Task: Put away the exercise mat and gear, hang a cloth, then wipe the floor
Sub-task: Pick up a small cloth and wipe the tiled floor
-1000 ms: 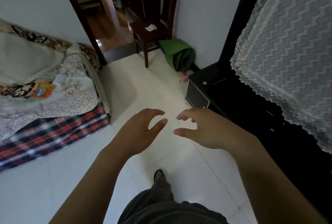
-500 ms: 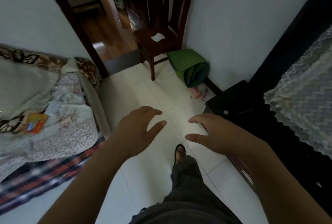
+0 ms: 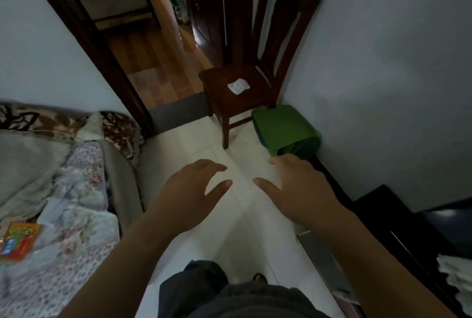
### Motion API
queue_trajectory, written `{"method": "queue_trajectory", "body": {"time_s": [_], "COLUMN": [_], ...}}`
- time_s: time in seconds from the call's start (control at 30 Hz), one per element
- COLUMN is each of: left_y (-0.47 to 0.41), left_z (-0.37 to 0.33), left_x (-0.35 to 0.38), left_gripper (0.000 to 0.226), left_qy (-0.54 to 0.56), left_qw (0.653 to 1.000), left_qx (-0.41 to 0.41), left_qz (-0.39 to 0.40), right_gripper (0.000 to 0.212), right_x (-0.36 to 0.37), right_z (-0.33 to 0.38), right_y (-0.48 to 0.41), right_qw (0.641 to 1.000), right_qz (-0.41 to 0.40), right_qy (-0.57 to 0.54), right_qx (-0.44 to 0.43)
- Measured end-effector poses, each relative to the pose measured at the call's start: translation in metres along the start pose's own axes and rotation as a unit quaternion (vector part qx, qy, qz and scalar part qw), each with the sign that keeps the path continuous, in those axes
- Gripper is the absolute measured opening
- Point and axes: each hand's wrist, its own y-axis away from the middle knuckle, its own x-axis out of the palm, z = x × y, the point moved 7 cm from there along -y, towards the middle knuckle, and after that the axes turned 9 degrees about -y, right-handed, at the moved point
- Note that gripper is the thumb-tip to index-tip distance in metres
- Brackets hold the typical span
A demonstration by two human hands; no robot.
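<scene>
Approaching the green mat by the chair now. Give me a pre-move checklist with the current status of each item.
1. Left hand free: ok, fingers relaxed, holding nothing.
2. Right hand free: ok, open and empty.
3. Green mat located: ok, rolled, on the floor against the wall.
4. Room around the mat: not ok, the chair stands right beside it; contact cannot be told.
5. Floor under the right hand: cannot tell, the hand covers it.
6. Cloth to hang: cannot tell; only a small white piece lies on the chair seat.
</scene>
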Motion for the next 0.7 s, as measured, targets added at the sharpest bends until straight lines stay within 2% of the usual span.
{"method": "queue_trajectory", "body": {"time_s": [0.13, 0.37, 0.57, 0.63, 0.7], "left_y": [-0.073, -0.231, -0.348, -0.387, -0.433], "left_z": [0.069, 0.172, 0.205, 0.210, 0.212], "left_x": [-0.013, -0.071, -0.086, -0.085, -0.089], "left_gripper": [0.069, 0.048, 0.041, 0.043, 0.052], "left_qy": [-0.021, -0.036, -0.058, -0.092, -0.123], "left_qw": [1.000, 0.998, 0.989, 0.978, 0.966], "left_qx": [0.000, 0.038, 0.114, 0.147, 0.185], "left_qz": [0.023, 0.017, 0.074, 0.118, 0.130], "right_gripper": [0.058, 0.061, 0.057, 0.055, 0.053], "right_x": [0.010, 0.004, -0.011, -0.020, -0.032], "right_z": [0.034, 0.087, 0.090, 0.080, 0.066], "right_y": [-0.090, -0.247, -0.351, -0.378, -0.406], "right_qw": [0.999, 0.999, 0.996, 0.992, 0.988], "right_qz": [0.032, 0.031, 0.010, -0.006, -0.030], "right_qy": [0.022, 0.000, -0.028, -0.055, -0.090], "right_qx": [-0.001, 0.025, 0.089, 0.112, 0.119]}}
